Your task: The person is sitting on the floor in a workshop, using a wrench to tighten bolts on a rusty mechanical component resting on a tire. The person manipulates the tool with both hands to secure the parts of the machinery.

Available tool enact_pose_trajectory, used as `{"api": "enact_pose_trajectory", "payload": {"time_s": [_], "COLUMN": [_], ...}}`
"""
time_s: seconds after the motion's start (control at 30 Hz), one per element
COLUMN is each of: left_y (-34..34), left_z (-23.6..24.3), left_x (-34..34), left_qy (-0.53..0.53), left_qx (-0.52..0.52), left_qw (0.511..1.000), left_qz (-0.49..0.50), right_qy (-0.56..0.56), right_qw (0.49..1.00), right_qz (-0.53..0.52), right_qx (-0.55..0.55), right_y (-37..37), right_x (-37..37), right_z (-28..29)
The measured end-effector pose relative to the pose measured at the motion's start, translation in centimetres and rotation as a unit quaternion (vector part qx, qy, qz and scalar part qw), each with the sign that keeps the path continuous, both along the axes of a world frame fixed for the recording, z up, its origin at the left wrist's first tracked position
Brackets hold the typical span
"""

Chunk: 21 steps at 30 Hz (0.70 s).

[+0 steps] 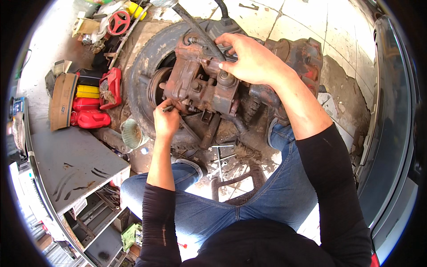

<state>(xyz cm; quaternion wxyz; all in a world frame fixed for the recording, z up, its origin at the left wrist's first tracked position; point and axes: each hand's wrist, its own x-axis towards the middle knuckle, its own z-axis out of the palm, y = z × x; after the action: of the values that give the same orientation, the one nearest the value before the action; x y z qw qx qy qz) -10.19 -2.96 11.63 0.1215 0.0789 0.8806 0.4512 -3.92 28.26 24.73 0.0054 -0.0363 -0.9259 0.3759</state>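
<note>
A rusty, greasy engine or gearbox assembly [180,82] lies on a black tyre [138,80] in front of me. At its lower left side, my left hand [167,122] is closed in a pinch. A short, dark, tubular metal piece [167,108] pokes out between its thumb and fingers; its exact kind is unclear. My right hand [253,60] is over the top of the assembly, thumb and forefinger apart. Their tips appear to touch the lower end of a long dark metal lever [195,26], which slants up to the left. The other right fingers are partly hidden.
Between my feet are a T-handle wrench [219,161], loose tools and a dark pedal-like frame [240,184]. To the left stand a glass jar [132,134], red containers [91,119], cardboard [62,102] and a grey metal cabinet [80,164]. A dark vehicle panel [387,120] borders the right.
</note>
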Motion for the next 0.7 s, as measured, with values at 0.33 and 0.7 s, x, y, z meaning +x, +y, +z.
{"api": "enact_pose_trajectory", "payload": {"time_s": [0.33, 0.7], "left_y": [-0.2, 0.2], "left_z": [1.8, 1.6], "left_x": [-1.1, -0.5], "left_qy": [0.000, 0.024], "left_qx": [-0.051, -0.010], "left_qw": [0.996, 0.998], "left_qz": [-0.070, -0.062], "right_qy": [-0.004, 0.005], "right_qw": [1.000, 1.000], "right_qz": [-0.008, -0.004], "right_qx": [0.000, -0.018], "right_y": [-0.1, 0.1], "right_x": [-0.1, -0.2], "right_z": [-0.1, -0.5]}}
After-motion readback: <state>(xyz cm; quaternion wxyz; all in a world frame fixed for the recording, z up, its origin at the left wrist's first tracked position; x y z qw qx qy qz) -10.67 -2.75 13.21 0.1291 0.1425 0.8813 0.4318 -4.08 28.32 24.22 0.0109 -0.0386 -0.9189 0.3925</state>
